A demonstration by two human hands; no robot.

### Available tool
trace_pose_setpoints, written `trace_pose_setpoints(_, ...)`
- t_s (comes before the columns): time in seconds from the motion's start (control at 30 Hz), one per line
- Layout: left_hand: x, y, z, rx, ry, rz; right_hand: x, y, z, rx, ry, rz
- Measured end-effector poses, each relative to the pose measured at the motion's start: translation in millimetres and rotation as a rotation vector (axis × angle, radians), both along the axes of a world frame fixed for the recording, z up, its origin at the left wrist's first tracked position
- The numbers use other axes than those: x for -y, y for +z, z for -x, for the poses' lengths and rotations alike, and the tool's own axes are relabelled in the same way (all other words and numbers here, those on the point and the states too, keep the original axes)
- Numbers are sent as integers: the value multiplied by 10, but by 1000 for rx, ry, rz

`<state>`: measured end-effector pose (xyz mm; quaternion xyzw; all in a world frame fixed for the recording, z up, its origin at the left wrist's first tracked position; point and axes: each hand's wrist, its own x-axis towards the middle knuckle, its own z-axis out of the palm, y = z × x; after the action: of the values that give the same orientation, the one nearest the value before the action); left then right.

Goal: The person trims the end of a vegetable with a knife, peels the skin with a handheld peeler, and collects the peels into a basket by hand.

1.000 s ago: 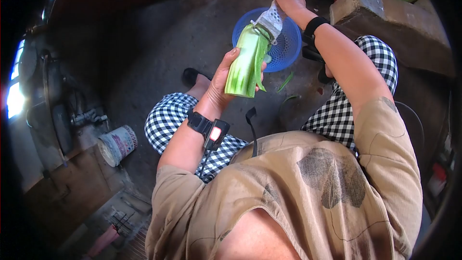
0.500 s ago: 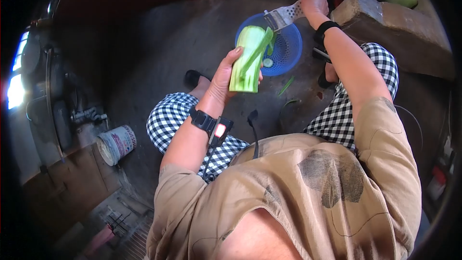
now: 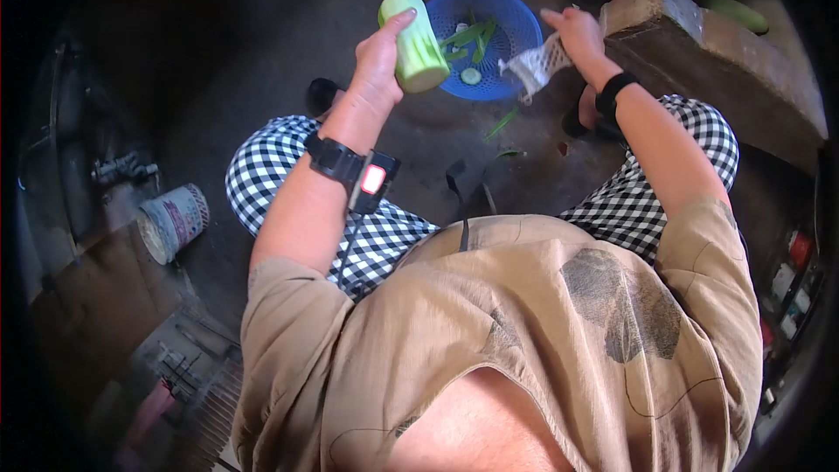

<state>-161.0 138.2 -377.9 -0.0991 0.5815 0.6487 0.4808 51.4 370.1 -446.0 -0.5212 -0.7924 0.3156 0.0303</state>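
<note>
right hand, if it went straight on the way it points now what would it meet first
Probably the rim of the blue basket, next in line past the right hand; depth is unclear, so it might pass above.

The gourd [image 3: 419, 49], a stout cylinder, sits near twelve o'clock in the view, tilted along a line from eleven to five, its flat cut end at five. Its sides look largely peeled, pale green with brighter green streaks near that end. At the gourd's three o'clock, well apart, the pale grey peeler [image 3: 537, 66], perforated and slightly blurred, points its head toward eight.
</note>
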Motion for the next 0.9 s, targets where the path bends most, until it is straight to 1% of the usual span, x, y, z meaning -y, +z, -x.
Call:
trace_pose_setpoints(0.03,26,-20,23,111,12,-65,123,-49,-111,42,55,64)
trace_pose_setpoints(0.1,49,19,18,125,0,-89,356,-141,-293,225,168,144)
trace_pose_setpoints(0.2,123,84,5,156,-21,-125,530,-638,-544,357,264,153)
trace_pose_setpoints(0.23,153,96,11,167,-26,-139,566,-743,-556,360,261,155)
trace_pose_setpoints(0.4,240,91,57,171,6,-29,761,-1105,-574,344,220,186)
trace_pose_setpoints(0.5,224,77,77,172,-10,-27,1071,-1438,-728,370,124,192)
trace_pose_setpoints(0.53,227,48,83,176,-18,-21,1183,-1472,-781,376,147,197)
trace_pose_setpoints(0.63,225,-31,79,207,-45,18,1414,-1715,-986,407,399,151)
trace_pose_setpoints(0.67,229,-46,73,224,-52,40,1481,-1823,-1017,394,507,91)
trace_pose_setpoints(0.77,227,-53,56,291,-70,113,1626,-2059,-1003,391,711,91)
trace_pose_setpoints(0.87,176,13,37,324,-77,190,1776,-2107,-927,495,840,245)
trace_pose_setpoints(0.9,190,1,54,338,-94,187,1832,-2150,-933,516,840,251)
